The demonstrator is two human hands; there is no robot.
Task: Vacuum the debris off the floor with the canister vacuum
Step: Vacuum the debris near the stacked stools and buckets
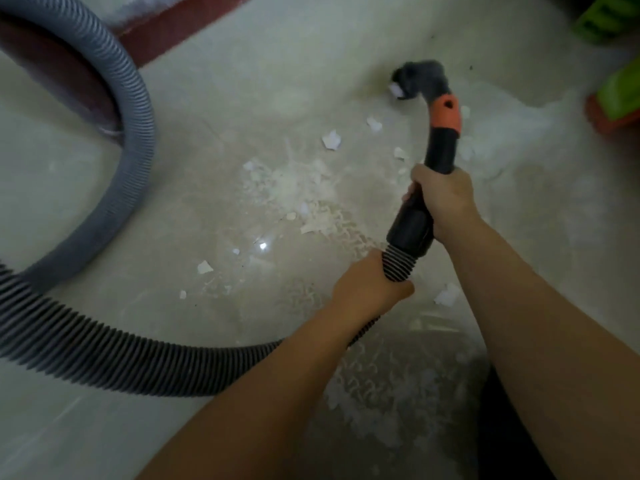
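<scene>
Right hand [445, 199] grips black wand [437, 157], right of centre. Left hand [370, 284] wraps ribbed hose [114, 365] just below the cuff. Brush nozzle [420, 81], upper right, touches a white scrap. Debris [311, 188] scattered mid-floor [86, 258].

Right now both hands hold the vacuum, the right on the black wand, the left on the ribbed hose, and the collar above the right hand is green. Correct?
Not quite. The collar is orange, not green, as the head view shows. The rest holds: the right hand grips the black wand and the left hand grips the ribbed hose.
</scene>
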